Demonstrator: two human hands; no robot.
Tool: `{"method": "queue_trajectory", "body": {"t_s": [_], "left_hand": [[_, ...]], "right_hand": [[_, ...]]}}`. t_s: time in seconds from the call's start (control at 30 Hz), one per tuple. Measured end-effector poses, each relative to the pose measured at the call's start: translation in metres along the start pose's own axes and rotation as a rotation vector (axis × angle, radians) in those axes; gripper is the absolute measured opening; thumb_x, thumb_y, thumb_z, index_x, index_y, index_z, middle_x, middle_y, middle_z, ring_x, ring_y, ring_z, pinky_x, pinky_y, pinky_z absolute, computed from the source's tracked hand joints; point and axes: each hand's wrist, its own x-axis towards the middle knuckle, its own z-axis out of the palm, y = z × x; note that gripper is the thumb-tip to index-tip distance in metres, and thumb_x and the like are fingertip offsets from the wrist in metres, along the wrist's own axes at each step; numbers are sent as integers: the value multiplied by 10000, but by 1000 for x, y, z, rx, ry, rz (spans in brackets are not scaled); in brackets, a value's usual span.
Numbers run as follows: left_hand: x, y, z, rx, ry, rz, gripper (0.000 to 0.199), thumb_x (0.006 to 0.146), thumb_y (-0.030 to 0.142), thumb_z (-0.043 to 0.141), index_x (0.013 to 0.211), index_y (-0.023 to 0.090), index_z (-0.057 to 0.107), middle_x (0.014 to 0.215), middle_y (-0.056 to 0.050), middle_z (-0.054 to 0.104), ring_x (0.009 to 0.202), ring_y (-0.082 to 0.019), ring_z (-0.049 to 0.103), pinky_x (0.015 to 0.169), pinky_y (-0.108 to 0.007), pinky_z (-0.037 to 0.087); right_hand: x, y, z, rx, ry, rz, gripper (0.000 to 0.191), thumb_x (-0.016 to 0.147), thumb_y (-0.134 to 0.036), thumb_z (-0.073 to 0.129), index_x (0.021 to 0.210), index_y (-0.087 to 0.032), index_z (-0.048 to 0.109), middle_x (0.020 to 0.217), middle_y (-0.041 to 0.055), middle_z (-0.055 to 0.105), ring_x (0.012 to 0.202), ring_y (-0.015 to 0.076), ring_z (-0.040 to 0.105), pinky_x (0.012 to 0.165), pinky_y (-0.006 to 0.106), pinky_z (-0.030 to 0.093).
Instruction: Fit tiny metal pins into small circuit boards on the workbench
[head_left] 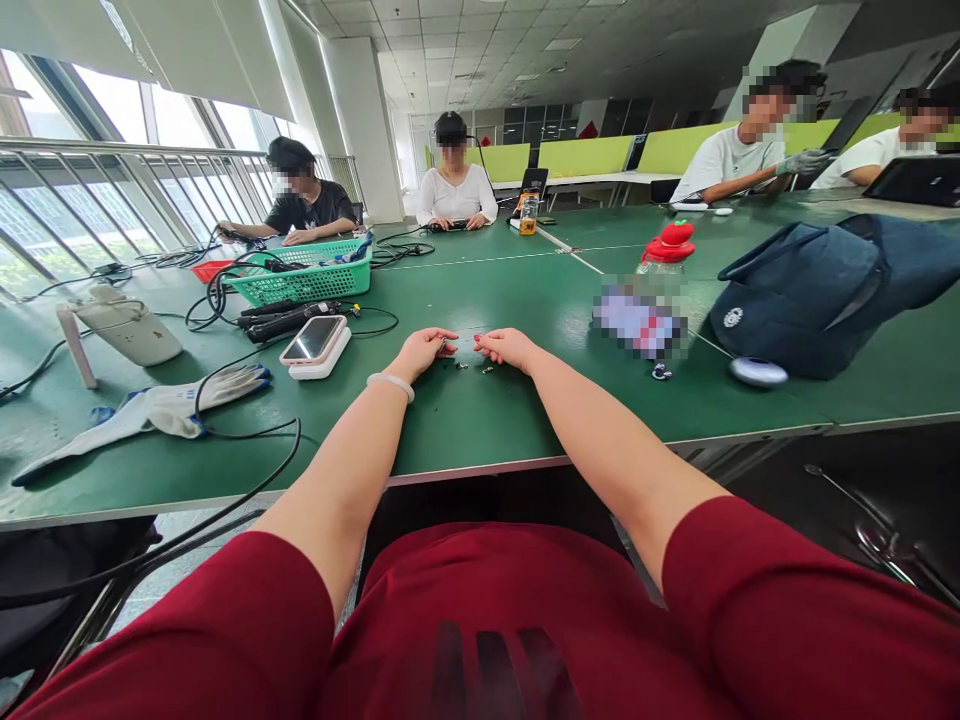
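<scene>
Over the green table (450,430), my left hand (424,352) is closed in a pinch, a pale bangle (391,384) around its wrist. A short gap to the right, my right hand (510,348) pinches with thumb and forefinger. Whatever sits between the fingertips of either hand is too small to name. Just below the left fingertips lies a small shiny metal piece (462,366). A second small dark and shiny piece (488,370) rests under the right fingers.
Left of my hands are a phone (315,339) on a white box, work gloves (161,405), cables, and a green basket (300,278). To the right are a red-lidded jar (666,250), a small round white-topped object (759,372) and a dark blue bag (810,290). Several people sit around the table.
</scene>
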Motion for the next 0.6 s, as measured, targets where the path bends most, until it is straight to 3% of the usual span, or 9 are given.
{"method": "queue_trajectory", "body": {"t_s": [0.6], "left_hand": [[-1, 1, -4, 25, 33, 3, 136, 846, 209, 565, 919, 130, 649, 787, -57, 678, 550, -85, 615, 593, -237, 494]], "right_hand": [[3, 7, -1, 20, 18, -11, 413, 832, -533, 549, 814, -148, 699, 742, 29, 616, 525, 50, 441, 518, 187, 390]]}}
